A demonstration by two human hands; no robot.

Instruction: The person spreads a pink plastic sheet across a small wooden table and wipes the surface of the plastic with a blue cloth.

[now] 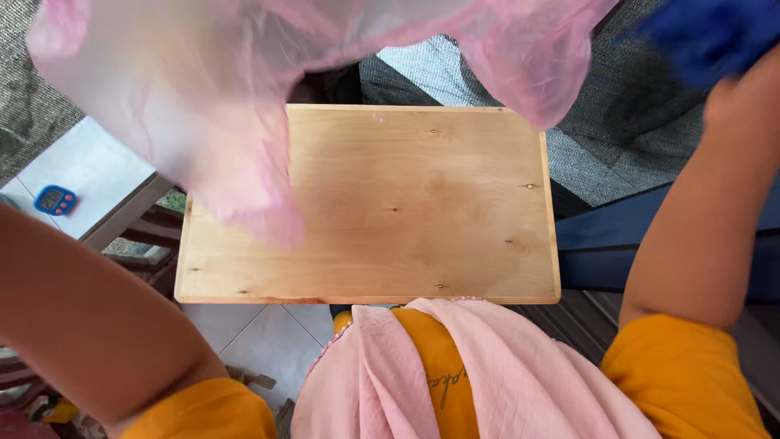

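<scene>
A thin pink see-through plastic sheet or bag point(203, 106) hangs close in front of the camera, across the top of the view. It covers the far left corner of a bare wooden tabletop point(406, 211). My left forearm point(89, 325) rises out of the frame at the left edge, so my left hand is hidden. My right forearm point(699, 228) reaches up to the top right corner. Only the blurred heel of my right hand point(735, 93) shows there, against a blurred blue thing point(711, 32). What grips the plastic is out of sight.
A pink scarf point(487, 374) lies over my yellow shirt at the bottom. A small blue timer point(55, 199) sits on a pale surface at the left. Grey woven matting point(634, 122) lies beyond the table at the right, and floor tiles point(260, 337) show below the table's near edge.
</scene>
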